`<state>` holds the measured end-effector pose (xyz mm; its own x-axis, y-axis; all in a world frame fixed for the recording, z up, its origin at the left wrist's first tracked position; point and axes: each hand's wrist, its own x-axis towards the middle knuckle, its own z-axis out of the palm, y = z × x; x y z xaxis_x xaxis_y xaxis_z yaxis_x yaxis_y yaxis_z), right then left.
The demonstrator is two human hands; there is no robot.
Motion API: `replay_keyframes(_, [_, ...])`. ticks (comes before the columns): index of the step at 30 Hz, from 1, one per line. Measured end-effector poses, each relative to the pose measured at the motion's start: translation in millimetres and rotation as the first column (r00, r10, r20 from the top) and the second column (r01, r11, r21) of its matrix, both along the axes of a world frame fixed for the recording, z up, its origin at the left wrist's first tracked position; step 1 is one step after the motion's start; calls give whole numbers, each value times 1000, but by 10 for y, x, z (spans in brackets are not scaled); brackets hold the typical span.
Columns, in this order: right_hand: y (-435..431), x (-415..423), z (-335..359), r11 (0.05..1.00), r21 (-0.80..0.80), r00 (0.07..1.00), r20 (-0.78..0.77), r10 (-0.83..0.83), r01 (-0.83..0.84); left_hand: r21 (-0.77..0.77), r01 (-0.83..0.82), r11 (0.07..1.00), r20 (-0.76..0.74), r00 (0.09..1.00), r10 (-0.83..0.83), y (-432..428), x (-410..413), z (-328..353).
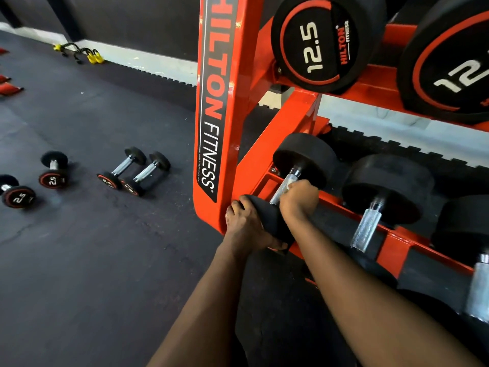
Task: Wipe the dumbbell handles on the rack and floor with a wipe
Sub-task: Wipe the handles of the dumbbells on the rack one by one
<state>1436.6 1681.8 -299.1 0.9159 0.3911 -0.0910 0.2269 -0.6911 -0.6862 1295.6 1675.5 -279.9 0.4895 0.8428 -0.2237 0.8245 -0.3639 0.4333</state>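
While my left hand (246,226) grips the near head of the dumbbell (301,157) at the left end of the rack's (225,102) bottom row, my right hand (297,197) is curled round its handle (281,190). A sliver of white wipe (290,184) shows under the fingers. Long axis runs front to back, far head up-right. Count: three dumbbells in this row, two 12.5 dumbbells (317,43) above, four small dumbbells (54,169) on the floor (92,260).
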Motion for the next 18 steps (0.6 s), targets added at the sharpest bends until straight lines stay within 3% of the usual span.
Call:
replay_keyframes(3, [-35,-17,19,949,-165,939,170,298,-271,-20,-4,1000,-2,1000,4,6,-4,4])
replay_keyframes(6, [-42,106,119,714,-413,655,301,693,-566,-19,-1,1000,-8,1000,1,-7,1,3])
replay_keyframes(9, [-24,334,153,439,-551,364,247,898,-709,-1,-27,1000,7,1000,27,-19,12,-6])
replay_keyframes(12, [31,319,195,237,-559,212,109,971,-795,-6,-28,1000,7,1000,28,-16,16,-17])
replay_keyframes(14, [83,303,222,125,-529,139,13,990,-840,-14,-28,999,9,1000,29,-12,14,-15])
replay_keyframes(16, [131,406,301,87,-549,115,-17,993,-831,-10,-27,1000,18,999,27,-13,12,-27])
replay_keyframes(18, [177,546,370,220,-600,215,81,973,-769,-2,-24,1000,11,1000,24,-10,10,-30])
